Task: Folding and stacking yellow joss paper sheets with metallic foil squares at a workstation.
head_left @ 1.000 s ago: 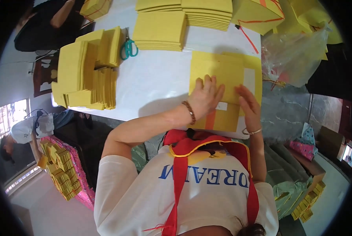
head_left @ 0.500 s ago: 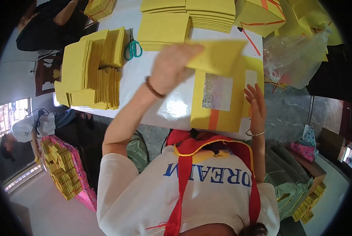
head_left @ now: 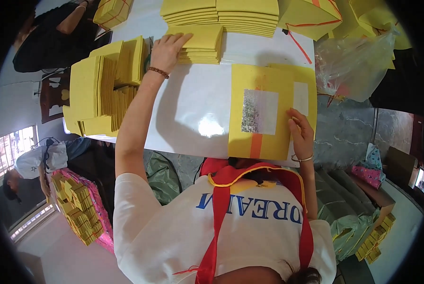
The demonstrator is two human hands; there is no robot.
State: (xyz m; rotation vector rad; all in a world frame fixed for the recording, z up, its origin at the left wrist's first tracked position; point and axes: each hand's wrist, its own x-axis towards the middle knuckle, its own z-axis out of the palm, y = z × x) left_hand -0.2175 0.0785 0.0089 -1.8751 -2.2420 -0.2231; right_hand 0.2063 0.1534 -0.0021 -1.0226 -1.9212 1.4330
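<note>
nearest us, red straps (head_left: 216, 227) cross our white shirt (head_left: 264, 236). just past the table (head_left: 190, 102) edge, our right hand (head_left: 302, 132) rests at the right side of a flat yellow envelope (head_left: 271, 144), thumb and fingers a little apart. that envelope lies on the white tabletop with its silver-and-white patch (head_left: 259, 111) facing up, overlapping another yellow envelope (head_left: 304, 72). farther out, our left hand (head_left: 167, 51) lays its fingers over the left end of the top envelope on a folded stack (head_left: 200, 46); we cannot tell whether it pinches. left of it stand more folded envelopes (head_left: 86, 87). beyond are two taller piles (head_left: 221, 13).
</note>
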